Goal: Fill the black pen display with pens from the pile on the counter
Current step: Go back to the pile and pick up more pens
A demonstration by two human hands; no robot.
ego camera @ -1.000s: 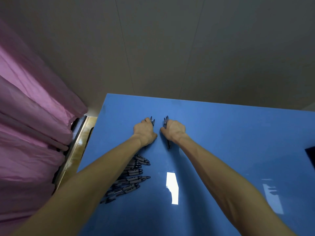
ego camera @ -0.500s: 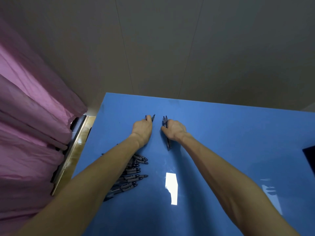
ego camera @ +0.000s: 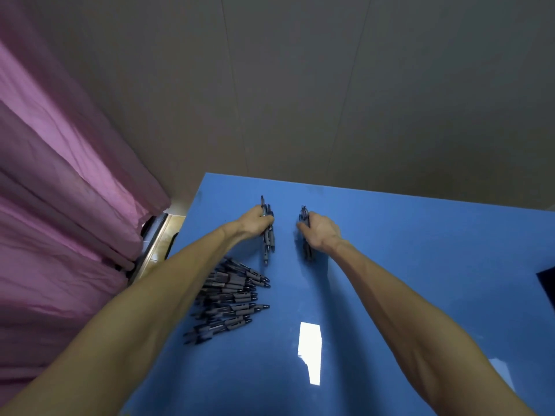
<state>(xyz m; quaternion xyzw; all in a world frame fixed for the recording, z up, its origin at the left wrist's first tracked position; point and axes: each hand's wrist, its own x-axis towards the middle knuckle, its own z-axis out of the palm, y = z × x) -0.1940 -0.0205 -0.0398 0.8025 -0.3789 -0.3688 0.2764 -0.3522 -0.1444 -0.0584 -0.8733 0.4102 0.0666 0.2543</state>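
A pile of dark pens (ego camera: pixel 231 298) lies on the blue counter (ego camera: pixel 405 265), partly under my left forearm. My left hand (ego camera: pixel 255 220) grips a small bunch of pens (ego camera: pixel 268 244) that points away from me, its lower ends near the counter. My right hand (ego camera: pixel 319 231) grips another bunch of pens (ego camera: pixel 304 216), mostly hidden behind the fingers. The two hands are side by side, a short gap apart, beyond the pile. A black corner at the right edge may be the pen display (ego camera: pixel 547 283); most of it is out of view.
A pink curtain (ego camera: pixel 60 205) hangs at the left, close to the counter's left edge. A grey panelled wall (ego camera: pixel 330 85) rises behind the counter. A bright light reflection (ego camera: pixel 310 352) shows on the counter near me.
Both hands have moved slightly apart. The left hand's bunch of pens now shows more fully, sticking out below the fist.
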